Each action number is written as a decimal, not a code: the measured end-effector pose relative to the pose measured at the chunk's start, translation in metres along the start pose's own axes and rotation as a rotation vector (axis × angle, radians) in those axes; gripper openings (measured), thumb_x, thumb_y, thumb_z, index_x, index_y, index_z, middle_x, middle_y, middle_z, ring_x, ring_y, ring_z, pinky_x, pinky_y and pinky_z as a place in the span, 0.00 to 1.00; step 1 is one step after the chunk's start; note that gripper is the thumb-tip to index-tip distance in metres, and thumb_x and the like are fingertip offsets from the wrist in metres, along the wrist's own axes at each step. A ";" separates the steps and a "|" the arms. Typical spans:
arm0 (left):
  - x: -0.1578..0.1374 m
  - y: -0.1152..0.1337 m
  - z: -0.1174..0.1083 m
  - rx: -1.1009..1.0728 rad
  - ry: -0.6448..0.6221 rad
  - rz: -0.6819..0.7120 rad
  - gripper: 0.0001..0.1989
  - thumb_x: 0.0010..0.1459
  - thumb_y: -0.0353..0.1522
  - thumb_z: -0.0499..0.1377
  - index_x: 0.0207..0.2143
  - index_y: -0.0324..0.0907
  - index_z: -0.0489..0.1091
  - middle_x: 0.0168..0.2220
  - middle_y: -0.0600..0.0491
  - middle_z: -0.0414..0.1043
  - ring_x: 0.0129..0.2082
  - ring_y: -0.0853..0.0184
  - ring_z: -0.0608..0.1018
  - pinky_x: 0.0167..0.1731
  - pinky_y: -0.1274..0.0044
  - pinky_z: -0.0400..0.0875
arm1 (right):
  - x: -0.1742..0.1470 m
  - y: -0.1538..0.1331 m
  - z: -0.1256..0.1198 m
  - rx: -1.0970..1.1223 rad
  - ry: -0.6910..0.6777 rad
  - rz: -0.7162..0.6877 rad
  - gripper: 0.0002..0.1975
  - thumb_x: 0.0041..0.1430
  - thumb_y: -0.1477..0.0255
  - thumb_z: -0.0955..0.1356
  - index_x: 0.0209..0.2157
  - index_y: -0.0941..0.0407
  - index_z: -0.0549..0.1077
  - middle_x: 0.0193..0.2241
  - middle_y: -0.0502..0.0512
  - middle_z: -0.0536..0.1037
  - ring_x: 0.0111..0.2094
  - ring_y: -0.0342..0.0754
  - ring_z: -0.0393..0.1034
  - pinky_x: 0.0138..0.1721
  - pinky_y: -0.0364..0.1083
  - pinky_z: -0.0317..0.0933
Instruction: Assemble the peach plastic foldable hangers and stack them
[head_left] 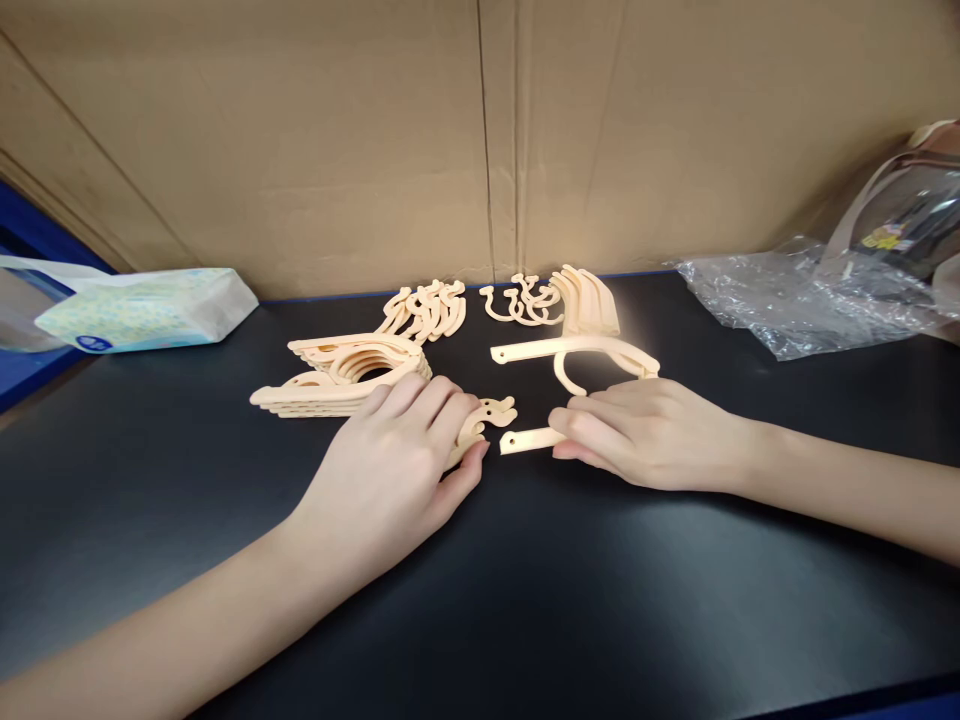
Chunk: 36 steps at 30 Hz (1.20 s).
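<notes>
Black tabletop: right hand pinches a sideways hanger arm, pointing left; left hand clasps curved pieces near a hanger stack.

The stacked pieces near the centre are of pale peach colour. The table is black, the cardboard at top is brown; the tissue pack at left bears a blue oval.

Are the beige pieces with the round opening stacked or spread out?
Stacked: the beige pieces show layered edges, one above another.
</notes>
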<state>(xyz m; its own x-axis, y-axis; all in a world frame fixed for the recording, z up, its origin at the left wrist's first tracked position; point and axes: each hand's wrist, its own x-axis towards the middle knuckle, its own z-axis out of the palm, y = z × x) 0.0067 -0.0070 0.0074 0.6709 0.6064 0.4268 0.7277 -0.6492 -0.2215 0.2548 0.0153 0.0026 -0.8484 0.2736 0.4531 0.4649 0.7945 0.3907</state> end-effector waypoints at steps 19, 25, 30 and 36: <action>0.002 0.003 -0.002 -0.141 -0.010 0.063 0.08 0.64 0.26 0.51 0.36 0.38 0.69 0.31 0.51 0.68 0.33 0.61 0.69 0.35 0.70 0.64 | -0.004 0.004 0.007 0.079 -0.098 0.120 0.17 0.72 0.67 0.56 0.41 0.59 0.73 0.25 0.48 0.76 0.20 0.41 0.67 0.20 0.44 0.46; 0.002 0.004 -0.004 -0.252 0.023 0.045 0.08 0.65 0.24 0.50 0.34 0.37 0.67 0.33 0.50 0.68 0.30 0.66 0.71 0.30 0.74 0.66 | -0.005 0.004 0.006 0.094 0.014 0.124 0.15 0.72 0.68 0.58 0.38 0.58 0.71 0.24 0.46 0.77 0.20 0.39 0.67 0.20 0.43 0.48; -0.001 0.002 0.001 -0.316 0.006 0.028 0.10 0.66 0.23 0.47 0.47 0.38 0.63 0.41 0.50 0.71 0.36 0.67 0.76 0.34 0.77 0.70 | -0.005 0.004 0.004 0.084 0.096 0.118 0.13 0.71 0.69 0.59 0.35 0.58 0.70 0.23 0.46 0.77 0.21 0.38 0.67 0.21 0.42 0.51; -0.004 0.001 0.001 -0.261 0.043 -0.018 0.11 0.65 0.23 0.45 0.48 0.37 0.60 0.36 0.51 0.70 0.33 0.66 0.74 0.32 0.77 0.68 | -0.004 0.004 0.004 0.081 0.089 0.116 0.13 0.70 0.70 0.60 0.33 0.58 0.70 0.21 0.45 0.74 0.20 0.39 0.66 0.20 0.43 0.50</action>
<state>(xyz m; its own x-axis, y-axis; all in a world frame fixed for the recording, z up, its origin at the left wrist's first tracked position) 0.0051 -0.0097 0.0051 0.6471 0.6027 0.4668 0.6744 -0.7381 0.0181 0.2589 0.0197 -0.0010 -0.7626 0.3199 0.5622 0.5337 0.8024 0.2673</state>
